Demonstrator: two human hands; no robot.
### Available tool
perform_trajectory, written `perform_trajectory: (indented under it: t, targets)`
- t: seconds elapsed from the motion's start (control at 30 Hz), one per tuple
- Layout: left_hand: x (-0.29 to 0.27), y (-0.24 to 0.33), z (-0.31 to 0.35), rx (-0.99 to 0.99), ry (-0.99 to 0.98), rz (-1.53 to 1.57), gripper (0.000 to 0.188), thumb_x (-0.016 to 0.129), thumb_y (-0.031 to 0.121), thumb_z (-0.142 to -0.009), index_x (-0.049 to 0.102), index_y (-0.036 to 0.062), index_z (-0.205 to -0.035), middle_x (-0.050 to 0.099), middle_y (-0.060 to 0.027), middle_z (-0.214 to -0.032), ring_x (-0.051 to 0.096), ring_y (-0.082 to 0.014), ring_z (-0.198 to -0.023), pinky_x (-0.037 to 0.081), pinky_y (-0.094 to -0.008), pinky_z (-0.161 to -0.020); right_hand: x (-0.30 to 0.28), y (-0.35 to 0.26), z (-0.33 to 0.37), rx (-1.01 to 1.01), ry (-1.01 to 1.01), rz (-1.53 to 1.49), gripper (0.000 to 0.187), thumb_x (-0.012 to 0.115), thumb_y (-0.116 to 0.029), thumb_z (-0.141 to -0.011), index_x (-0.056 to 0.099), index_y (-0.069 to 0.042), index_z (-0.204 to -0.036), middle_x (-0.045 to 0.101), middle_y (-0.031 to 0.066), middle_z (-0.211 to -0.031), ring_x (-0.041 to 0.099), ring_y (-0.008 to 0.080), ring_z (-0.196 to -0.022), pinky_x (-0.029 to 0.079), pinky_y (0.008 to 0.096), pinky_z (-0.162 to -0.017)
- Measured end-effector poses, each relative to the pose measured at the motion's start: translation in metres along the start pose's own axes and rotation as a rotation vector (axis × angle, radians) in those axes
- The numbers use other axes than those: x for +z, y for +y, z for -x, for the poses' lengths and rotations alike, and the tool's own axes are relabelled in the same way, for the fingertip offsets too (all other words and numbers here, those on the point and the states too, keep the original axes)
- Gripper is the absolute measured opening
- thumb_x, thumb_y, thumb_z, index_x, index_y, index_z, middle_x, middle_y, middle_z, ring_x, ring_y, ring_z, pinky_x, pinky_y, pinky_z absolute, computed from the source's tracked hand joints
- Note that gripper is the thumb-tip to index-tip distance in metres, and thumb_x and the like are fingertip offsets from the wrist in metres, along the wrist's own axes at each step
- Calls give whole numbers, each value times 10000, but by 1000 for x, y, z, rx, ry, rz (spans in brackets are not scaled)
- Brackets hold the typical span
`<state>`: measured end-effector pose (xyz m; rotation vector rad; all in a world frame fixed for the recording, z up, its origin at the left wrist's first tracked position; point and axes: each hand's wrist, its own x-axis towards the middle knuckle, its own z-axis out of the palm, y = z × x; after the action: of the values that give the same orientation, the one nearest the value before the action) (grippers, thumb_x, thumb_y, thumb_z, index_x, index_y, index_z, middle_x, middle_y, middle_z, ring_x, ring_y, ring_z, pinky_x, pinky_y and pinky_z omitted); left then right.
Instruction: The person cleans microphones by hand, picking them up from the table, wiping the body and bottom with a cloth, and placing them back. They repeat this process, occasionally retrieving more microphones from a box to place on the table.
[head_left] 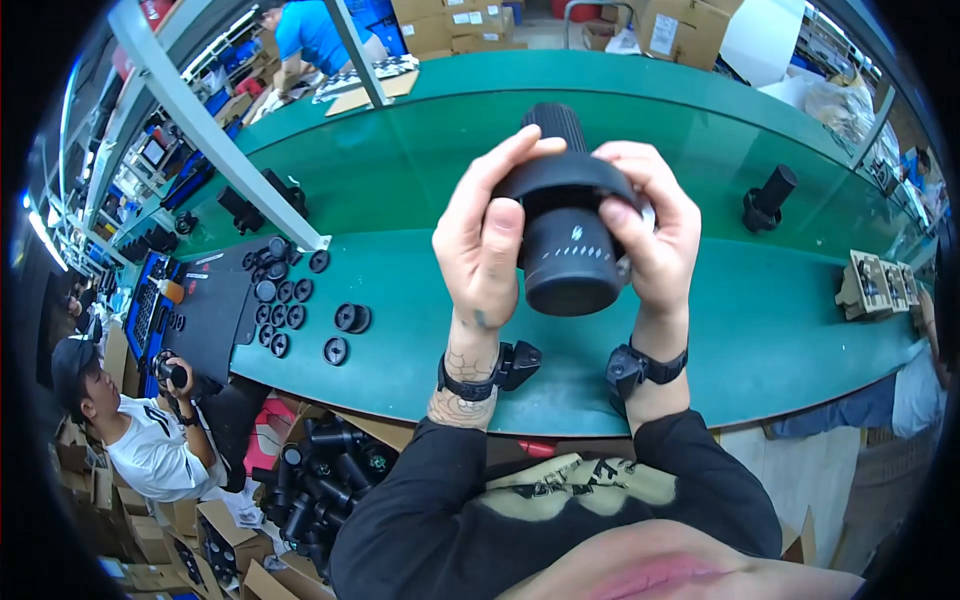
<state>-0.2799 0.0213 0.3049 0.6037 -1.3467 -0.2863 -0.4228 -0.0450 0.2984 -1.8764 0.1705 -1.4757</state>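
Raised above the green bench (720, 340), a black cylindrical device (570, 265) is tilted with its smooth, round end toward me. White scale marks run along its body, a wide collar rings its middle, and a ribbed section extends from the far side. My left hand (480, 235) is closed around the collar's left side, its thumb along the near face. From the right, my right hand (660, 225) grips the collar with the thumb pressed where collar and body meet. Some fingertips are hidden behind the device. Each wrist wears a black strap with a small module.
Several round black parts (285, 290) lie on the bench's left. A similar black device (770, 198) stands at right, near cardboard inserts (875, 285). Below the front edge is a heap of black cylinders (330, 475). A co-worker (160, 445) sits at left; a metal post (215, 120) rises nearby.
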Motion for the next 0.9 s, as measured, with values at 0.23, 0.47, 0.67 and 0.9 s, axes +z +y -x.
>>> perform_trajectory:
  t: [0.23, 0.47, 0.67, 0.9]
  targets:
    - [14, 1, 6, -40, 126, -23, 526, 310, 239, -872, 471, -100, -1241, 567, -194, -1180, 530, -250, -1109, 381, -352, -982, 1, 6, 0, -37, 220, -211, 250, 637, -88, -796, 610, 39, -1009, 581, 117, -1052, 543, 179, -979, 424, 287, -865]
    - [18, 1, 7, -37, 101, -5, 568, 310, 251, -866, 412, -91, -1308, 530, -202, -1244, 499, -261, -1157, 341, -353, -1019, 5, 5, 0, -38, 266, -271, 258, 585, -142, -851, 608, 49, -1023, 592, 113, -1031, 556, 156, -930, 436, 254, -818]
    - [8, -4, 8, 36, 67, -94, 649, 318, 304, -879, 284, -140, -1352, 388, -250, -1367, 447, -293, -1230, 308, -357, -1056, 19, 4, 6, 228, 372, -516, 316, 524, -199, -897, 574, 51, -1083, 613, 96, -1011, 598, 127, -869, 475, 231, -768]
    - [7, -5, 4, 9, 5, -99, 621, 320, 219, -859, 262, -149, -1357, 325, -244, -1412, 399, -295, -1274, 280, -365, -1075, 20, 10, 13, 257, 375, -689, 364, 466, -233, -922, 523, 55, -1137, 618, 100, -1033, 624, 134, -891, 511, 251, -779]
